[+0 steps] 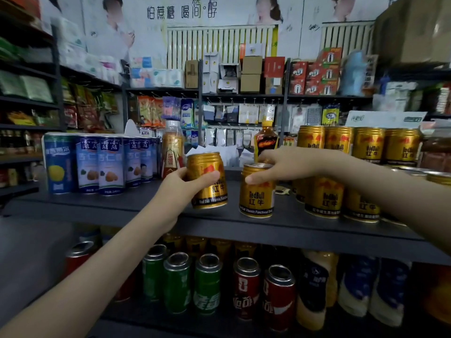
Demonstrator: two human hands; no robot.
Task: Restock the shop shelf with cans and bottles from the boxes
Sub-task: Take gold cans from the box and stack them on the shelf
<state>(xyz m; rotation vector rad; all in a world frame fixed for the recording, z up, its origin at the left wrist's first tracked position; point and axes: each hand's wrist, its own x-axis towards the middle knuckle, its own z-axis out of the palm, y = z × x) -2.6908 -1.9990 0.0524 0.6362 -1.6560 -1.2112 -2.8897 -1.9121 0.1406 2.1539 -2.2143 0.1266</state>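
Observation:
My left hand [181, 182] grips a gold Red Bull can [207, 167], tilted and held just above the dark top shelf [97, 203]. To its right, my right hand [280, 164] holds the top of a second gold Red Bull can [257, 198], which stands upright on the shelf near its front edge. A group of gold Red Bull cans [336, 198] stands stacked on the shelf to the right, with more in a row [356, 142] above them.
Blue almond-drink cans [109, 167] stand at the shelf's left. Behind the hands are a tall gold bottle [172, 147] and a brown drink bottle [266, 140]. The lower shelf holds green cans [192, 284], red cola cans [263, 289] and bottles [366, 289].

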